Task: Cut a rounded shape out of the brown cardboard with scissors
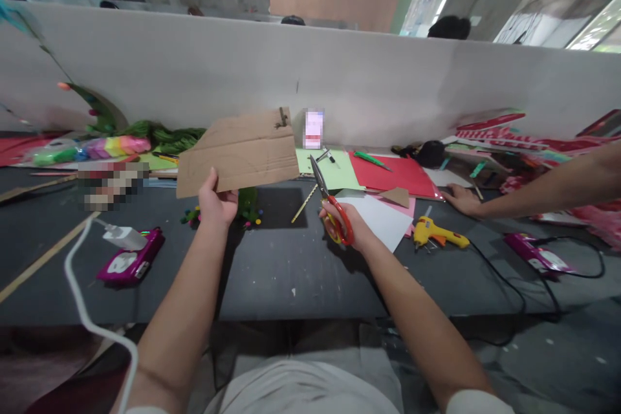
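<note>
My left hand [217, 202] grips the lower edge of a brown cardboard sheet [239, 151] and holds it up above the dark table [272, 272]. My right hand [345, 223] is closed through the red handles of a pair of scissors [328, 202]. The blades point up and to the left, toward the cardboard's right edge, and stand just apart from it. A small brown cardboard triangle [396, 196] lies on the paper to the right.
Red paper [392, 173], green paper [334, 171] and white paper [383, 220] lie beyond my right hand. A yellow glue gun [436, 231] rests beside them. Another person's hand [463, 200] lies flat at the right. Magenta power strips [130, 262] [538, 255] sit at both sides.
</note>
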A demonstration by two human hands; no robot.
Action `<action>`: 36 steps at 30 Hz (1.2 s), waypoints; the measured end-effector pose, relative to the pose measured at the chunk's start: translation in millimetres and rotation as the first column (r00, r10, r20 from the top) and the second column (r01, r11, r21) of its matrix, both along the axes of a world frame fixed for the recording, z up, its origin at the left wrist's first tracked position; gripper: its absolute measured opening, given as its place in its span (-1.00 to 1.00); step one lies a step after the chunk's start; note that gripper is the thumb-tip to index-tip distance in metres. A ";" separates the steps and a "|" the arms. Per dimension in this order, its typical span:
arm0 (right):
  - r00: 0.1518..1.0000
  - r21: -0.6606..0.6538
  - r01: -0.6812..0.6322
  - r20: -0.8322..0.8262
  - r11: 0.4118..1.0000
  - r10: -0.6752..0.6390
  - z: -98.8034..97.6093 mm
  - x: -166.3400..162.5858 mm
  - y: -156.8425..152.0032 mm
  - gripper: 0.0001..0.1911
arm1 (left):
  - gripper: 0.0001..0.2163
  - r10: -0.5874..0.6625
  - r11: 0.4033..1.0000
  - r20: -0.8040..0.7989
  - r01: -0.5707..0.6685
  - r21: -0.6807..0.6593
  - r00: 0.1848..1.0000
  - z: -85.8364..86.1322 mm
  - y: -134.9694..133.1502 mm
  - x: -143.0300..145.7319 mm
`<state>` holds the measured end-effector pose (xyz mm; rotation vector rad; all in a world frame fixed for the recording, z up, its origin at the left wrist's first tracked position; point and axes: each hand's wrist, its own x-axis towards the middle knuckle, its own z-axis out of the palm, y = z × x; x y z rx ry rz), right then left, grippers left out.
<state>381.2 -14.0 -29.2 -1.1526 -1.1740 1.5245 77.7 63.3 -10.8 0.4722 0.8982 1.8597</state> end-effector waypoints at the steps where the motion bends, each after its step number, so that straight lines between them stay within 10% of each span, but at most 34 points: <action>1: 1.000 0.023 -0.015 0.000 1.000 0.015 0.0 -0.7 -1.0 -0.43 | -0.82 0.004 1.000 0.030 -0.004 0.006 1.000 1.1 -0.6 0.4; 10: 0.988 0.007 -0.153 -0.003 0.988 0.153 -3.6 -20.4 -10.5 -0.41 | -0.72 0.017 0.999 0.005 -0.018 0.028 1.000 6.7 -7.7 18.4; 17: 0.983 -0.047 -0.182 0.004 0.982 0.182 -1.7 -25.5 -14.6 -0.36 | -0.66 -0.002 0.992 0.318 -0.039 0.121 0.948 6.7 -7.9 22.0; 25: 0.984 -0.084 -0.173 0.021 0.981 0.176 -11.6 -38.3 -14.9 -0.31 | -0.59 -0.247 0.969 0.377 0.228 0.095 0.893 8.7 -28.4 76.9; 36: 0.953 -0.123 -0.301 -0.065 0.946 0.295 -7.8 -38.6 -21.1 -0.33 | -0.58 -0.195 0.979 0.328 0.160 0.129 0.925 5.2 -22.0 58.9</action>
